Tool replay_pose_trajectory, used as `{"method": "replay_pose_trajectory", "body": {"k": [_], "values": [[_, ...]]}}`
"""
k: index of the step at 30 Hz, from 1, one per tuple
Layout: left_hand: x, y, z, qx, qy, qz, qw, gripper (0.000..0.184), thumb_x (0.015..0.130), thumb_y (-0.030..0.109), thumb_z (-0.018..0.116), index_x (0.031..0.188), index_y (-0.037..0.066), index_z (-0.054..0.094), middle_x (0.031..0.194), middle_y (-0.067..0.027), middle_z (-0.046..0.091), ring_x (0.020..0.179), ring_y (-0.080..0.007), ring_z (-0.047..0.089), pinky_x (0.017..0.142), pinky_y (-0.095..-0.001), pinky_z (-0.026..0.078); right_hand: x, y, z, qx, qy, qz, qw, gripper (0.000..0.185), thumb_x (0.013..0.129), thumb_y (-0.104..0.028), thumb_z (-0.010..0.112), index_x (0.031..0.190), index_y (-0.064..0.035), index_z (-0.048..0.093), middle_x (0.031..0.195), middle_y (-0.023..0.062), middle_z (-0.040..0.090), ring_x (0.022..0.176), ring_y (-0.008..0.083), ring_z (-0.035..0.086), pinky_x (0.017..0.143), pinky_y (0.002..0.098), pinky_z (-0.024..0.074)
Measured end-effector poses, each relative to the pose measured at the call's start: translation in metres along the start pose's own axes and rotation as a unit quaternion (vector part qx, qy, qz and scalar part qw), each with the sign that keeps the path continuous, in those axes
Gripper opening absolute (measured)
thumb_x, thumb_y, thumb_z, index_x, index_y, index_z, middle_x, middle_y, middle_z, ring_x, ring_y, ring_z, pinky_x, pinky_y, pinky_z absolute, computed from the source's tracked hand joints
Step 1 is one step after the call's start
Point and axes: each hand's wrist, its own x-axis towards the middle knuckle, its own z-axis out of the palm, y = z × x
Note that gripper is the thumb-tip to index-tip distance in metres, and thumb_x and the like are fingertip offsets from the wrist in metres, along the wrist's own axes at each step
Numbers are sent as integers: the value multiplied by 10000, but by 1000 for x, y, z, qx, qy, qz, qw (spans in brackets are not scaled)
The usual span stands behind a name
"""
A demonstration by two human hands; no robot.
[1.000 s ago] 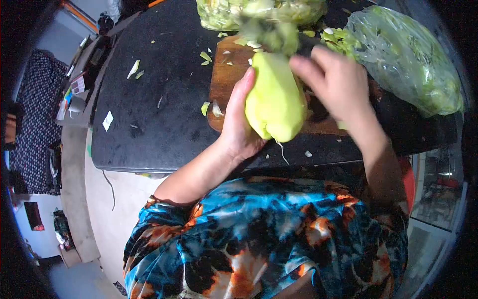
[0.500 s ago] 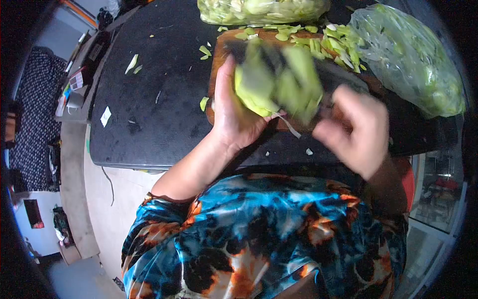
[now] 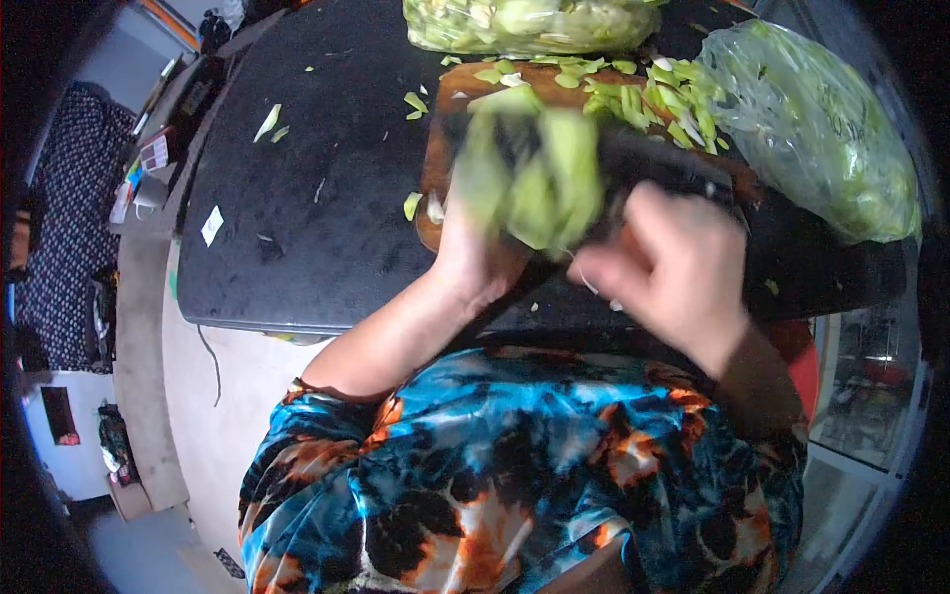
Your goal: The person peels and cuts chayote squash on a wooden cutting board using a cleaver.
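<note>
My left hand (image 3: 480,247) is closed around a lumpy pale-green vegetable (image 3: 539,188), held up over the near part of the wooden cutting board (image 3: 432,178). Motion smears the vegetable, so its exact kind is unclear. Close to its right side is my right hand (image 3: 683,267), fingers curled and thumb pointing left, also blurred. A thin pale strip (image 3: 584,275) hangs below the vegetable by the right thumb; whether the fingers grip it is unclear. Behind the right hand, a dark flat thing (image 3: 683,163) like a broad blade lies across the board.
Green peelings (image 3: 683,104) are heaped on the board's far right. A clear bag of green pieces (image 3: 534,28) stands behind it, and another filled plastic bag (image 3: 821,139) is at right. Scraps (image 3: 267,122) and a white paper bit (image 3: 212,226) dot the black table (image 3: 317,228).
The vegetable has shifted slightly left in my left hand. My right hand has moved left and a little down, closer to the hanging strip. The view has shifted slightly.
</note>
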Motion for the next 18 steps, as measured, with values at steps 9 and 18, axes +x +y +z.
{"method": "replay_pose_trajectory", "body": {"k": [9, 18], "values": [[24, 4, -19, 80, -36, -43, 995, 700, 795, 681, 434, 1167, 91, 498, 1045, -88, 586, 923, -210, 581, 839, -358, 467, -11, -12, -12, 71, -2, -25, 997, 543, 669, -589, 647, 619, -94, 429, 531, 59, 451, 499, 270, 504, 484, 372, 390], [6, 17, -11, 52, -83, -93, 991, 694, 816, 675, 382, 1146, 76, 505, 1016, -94, 597, 889, -213, 598, 773, -366, 498, -9, -8, -2, 9, 6, -57, 998, 517, 718, -605, 598, 612, -131, 418, 533, 21, 457, 478, 215, 503, 470, 337, 404]]}}
